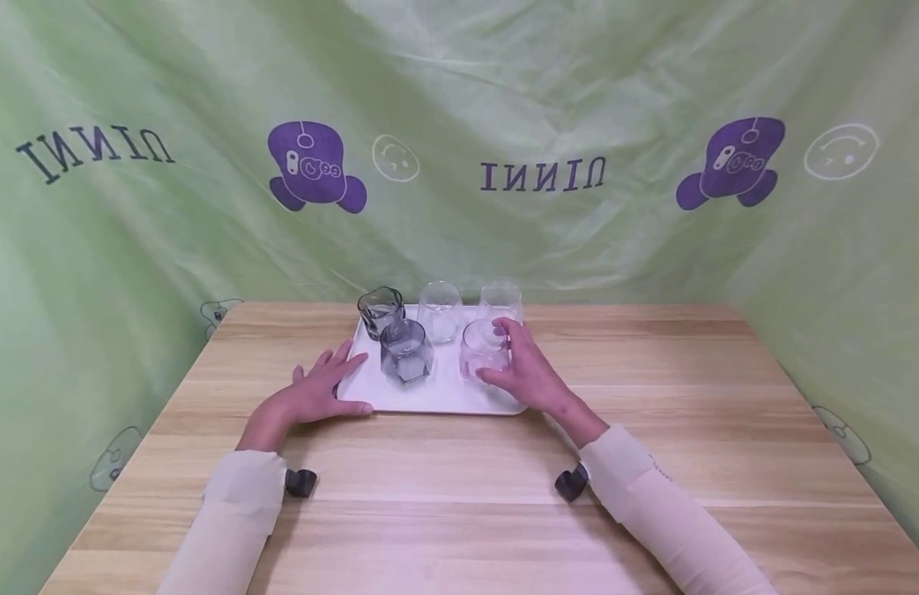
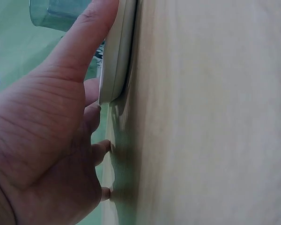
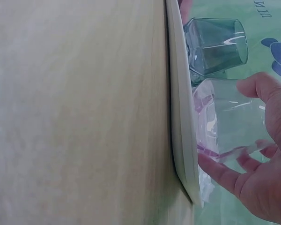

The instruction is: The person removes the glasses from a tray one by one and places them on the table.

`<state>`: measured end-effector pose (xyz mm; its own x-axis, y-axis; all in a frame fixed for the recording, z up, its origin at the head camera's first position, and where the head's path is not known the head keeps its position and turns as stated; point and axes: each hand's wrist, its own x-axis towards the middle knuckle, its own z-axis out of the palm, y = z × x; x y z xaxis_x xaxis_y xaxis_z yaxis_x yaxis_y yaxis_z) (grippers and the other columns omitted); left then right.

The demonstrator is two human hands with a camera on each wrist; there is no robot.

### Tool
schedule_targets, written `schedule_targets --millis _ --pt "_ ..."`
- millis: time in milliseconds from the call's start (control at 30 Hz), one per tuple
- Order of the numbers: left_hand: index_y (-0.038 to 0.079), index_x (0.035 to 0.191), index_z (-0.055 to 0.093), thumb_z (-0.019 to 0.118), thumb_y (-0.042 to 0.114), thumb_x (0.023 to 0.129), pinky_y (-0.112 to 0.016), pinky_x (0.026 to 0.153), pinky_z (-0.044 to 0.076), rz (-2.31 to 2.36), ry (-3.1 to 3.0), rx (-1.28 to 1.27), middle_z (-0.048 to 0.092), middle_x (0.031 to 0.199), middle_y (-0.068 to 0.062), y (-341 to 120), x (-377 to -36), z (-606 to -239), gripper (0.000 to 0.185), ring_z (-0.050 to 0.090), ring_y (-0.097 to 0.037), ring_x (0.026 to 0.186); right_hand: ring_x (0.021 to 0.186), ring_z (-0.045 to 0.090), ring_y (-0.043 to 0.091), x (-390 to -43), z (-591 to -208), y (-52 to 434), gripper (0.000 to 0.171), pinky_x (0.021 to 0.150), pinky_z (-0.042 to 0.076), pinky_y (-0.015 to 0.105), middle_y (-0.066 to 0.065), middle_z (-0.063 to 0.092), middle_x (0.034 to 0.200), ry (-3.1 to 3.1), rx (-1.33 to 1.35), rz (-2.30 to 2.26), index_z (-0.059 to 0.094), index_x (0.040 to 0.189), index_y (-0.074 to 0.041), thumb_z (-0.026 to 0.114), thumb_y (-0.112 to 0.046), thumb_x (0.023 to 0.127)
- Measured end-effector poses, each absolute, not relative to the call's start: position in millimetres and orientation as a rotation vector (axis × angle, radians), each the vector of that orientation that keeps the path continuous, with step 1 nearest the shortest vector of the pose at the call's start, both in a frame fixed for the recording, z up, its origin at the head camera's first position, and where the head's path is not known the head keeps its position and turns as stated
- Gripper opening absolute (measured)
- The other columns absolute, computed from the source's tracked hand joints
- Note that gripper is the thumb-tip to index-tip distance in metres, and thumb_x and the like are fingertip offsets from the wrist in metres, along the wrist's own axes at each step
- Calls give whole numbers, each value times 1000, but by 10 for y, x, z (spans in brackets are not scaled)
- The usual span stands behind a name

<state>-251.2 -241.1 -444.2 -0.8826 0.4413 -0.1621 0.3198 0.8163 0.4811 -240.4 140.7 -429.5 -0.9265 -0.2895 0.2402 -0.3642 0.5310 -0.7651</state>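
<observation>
- Head view, nearest first: two cream sleeves (image 1: 229,504) come in over the wooden table (image 1: 459,496), each with a small dark wrist camera (image 1: 302,483).
- Our left hand (image 1: 318,392) lies flat with its fingers straight, holding nothing; the thumb runs along the near left edge of the white tray (image 1: 430,397), which we judge is there to brace the tray.
- Our right hand (image 1: 522,368) is curled round the pink-tinted glass (image 1: 483,351) at the tray's front right, thumb on the near side and fingers over the top: a grip on the glass.
- A grey faceted glass (image 1: 406,351) stands just to its left; a dark glass (image 1: 381,312) and two clear glasses (image 1: 440,310) stand in the back row.
- Left wrist view: the thumb (image 2: 86,42) presses on the tray's rim (image 2: 116,56); the other fingertips rest on the table.
- Right wrist view: fingers (image 3: 220,171) and thumb bracket the pink-tinted glass, whose base appears to rest on the tray; the grey faceted glass stands just beyond.
</observation>
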Motion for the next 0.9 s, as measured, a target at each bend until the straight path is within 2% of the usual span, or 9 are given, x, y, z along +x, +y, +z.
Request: schedule_targets --millis 200,433,900 --pt "10 163 31 76 65 83 -85 103 -4 656 2746 591 4 171 -20 -2406 -2503 -4441 107 0 -55 150 120 54 41 -2376 -4283 1410 79 103 47 52 28 50 140 -2675 570 1392 37 146 3 85 -11 85" --pt "10 162 32 76 66 82 -86 102 -2 650 2752 597 5 170 -20 -2405 -2505 -4449 107 2 -56 150 126 53 43 -2335 -4269 1430 79 107 45 52 26 52 142 -2678 570 1401 37 147 2 85 -13 85" --pt "11 162 31 76 67 81 -87 101 0 636 2751 581 5 171 -19 -2407 -2532 -4453 109 2 -55 150 125 54 40 -2238 -4134 1616 81 101 50 51 22 55 138 -2667 516 1367 39 147 -1 87 -14 83"
